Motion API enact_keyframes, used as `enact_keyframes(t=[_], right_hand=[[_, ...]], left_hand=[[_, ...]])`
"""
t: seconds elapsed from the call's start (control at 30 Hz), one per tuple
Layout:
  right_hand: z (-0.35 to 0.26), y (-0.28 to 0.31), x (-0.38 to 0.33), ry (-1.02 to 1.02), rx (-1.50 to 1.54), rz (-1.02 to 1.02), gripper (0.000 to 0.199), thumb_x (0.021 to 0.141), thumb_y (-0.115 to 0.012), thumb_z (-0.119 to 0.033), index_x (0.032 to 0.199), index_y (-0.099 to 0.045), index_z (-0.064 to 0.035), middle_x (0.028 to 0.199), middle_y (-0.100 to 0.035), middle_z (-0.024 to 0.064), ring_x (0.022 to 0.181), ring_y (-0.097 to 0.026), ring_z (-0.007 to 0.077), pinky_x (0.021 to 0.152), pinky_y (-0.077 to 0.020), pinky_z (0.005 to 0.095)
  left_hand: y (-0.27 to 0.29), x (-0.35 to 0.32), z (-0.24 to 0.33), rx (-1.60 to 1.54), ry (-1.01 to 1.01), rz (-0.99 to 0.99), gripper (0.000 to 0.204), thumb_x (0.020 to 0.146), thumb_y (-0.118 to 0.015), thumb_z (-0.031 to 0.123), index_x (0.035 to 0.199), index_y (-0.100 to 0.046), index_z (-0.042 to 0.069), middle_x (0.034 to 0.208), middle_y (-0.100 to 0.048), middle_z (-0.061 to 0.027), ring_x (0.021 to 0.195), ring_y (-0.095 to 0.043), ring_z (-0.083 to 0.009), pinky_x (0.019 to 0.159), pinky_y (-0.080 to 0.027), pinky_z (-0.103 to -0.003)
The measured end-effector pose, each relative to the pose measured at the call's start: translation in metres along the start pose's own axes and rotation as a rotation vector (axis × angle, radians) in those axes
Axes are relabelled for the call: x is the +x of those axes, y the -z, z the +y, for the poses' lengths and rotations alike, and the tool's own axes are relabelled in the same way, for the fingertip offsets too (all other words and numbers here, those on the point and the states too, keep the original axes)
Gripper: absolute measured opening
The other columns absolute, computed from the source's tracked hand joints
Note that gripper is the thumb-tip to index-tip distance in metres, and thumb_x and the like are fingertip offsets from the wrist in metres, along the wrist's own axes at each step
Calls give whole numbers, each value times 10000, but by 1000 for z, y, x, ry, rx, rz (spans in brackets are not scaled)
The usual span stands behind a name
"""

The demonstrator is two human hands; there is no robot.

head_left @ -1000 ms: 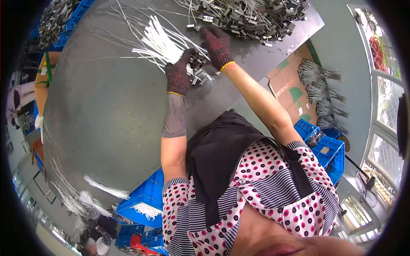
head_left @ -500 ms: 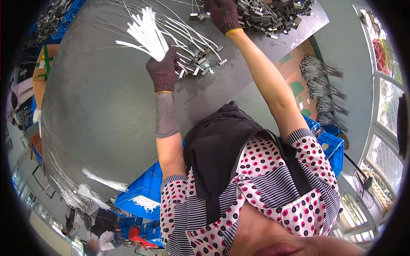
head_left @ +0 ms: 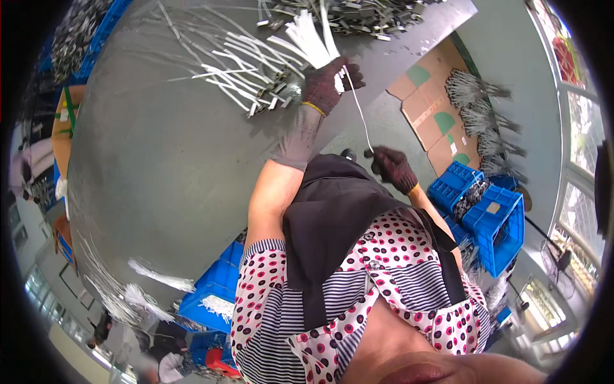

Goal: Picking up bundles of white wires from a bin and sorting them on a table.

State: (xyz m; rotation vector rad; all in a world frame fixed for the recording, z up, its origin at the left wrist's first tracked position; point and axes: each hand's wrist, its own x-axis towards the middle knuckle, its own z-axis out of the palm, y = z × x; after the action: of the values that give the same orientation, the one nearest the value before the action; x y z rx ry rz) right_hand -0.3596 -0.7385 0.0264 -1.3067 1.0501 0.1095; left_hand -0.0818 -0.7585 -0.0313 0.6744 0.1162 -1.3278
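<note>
My left hand (head_left: 325,88), in a dark knit glove, is closed round a bundle of thin white tubes (head_left: 307,40) that fan out above the far part of the table. A slender white strand (head_left: 360,114) runs from this hand down to my right hand (head_left: 393,168). The gloved right fingers pinch its lower end, off the table's right edge and close to my body. Left of the bundle lie several white-sleeved wires (head_left: 240,67) with small metal-and-dark end pieces (head_left: 274,96), their thin wire tails spread to the far left.
A heap of small dark and metal parts (head_left: 368,16) lies at the table's (head_left: 160,147) far edge. To the right are flattened cardboard (head_left: 435,118), bundled grey wires (head_left: 476,112) and blue crates (head_left: 495,224). A blue bin (head_left: 214,288) with white pieces stands at lower left.
My right hand has come back from the far heap toward my body, now pinching the strand. My left hand with the tube bundle has moved right, past the sleeved wires.
</note>
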Motion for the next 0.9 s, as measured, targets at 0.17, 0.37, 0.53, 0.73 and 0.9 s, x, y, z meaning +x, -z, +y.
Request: enact_keyframes(t=[0.17,0.37,0.53,0.73,0.9], right_hand=[[105,23,-43,17,-172,10,311,1007,-517,-201,1146,-676,28,954,-719,144,860,-648,164,779,-530,319],[153,37,-69,-72,-228,-12,328,966,-554,-206,1183,-658,16,1083,-700,197,961,-679,284,874,-536,375],[118,51,-81,118,-484,-111,321,893,-575,-149,1159,-661,10,1120,-669,205,997,-670,345,896,-537,393],[124,64,-73,-39,-425,-95,327,879,-576,-135,1159,-664,9,1122,-677,201,1007,-670,341,899,-536,385],[169,87,-51,-163,-383,-69,347,912,-577,-190,1184,-673,2,1137,-702,189,1025,-676,291,898,-529,369]], left_hand=[[2,-7,13,45,-73,-83,291,924,-657,182,1139,-603,-5,952,-685,-155,839,-696,-308,832,-600,-476],[-19,-20,52,371,-415,116,313,1002,-586,265,1155,-622,-5,1000,-686,-100,927,-691,-222,832,-587,-353],[-28,-52,73,76,-406,257,302,1000,-584,294,1193,-572,63,1006,-654,-117,878,-688,-241,812,-608,-459],[-17,-74,73,69,-503,260,336,990,-597,307,1220,-553,65,959,-627,-107,852,-681,-278,788,-598,-512],[11,-79,70,-82,-490,360,256,924,-689,228,1127,-645,78,970,-656,-97,818,-670,-224,734,-613,-453]])
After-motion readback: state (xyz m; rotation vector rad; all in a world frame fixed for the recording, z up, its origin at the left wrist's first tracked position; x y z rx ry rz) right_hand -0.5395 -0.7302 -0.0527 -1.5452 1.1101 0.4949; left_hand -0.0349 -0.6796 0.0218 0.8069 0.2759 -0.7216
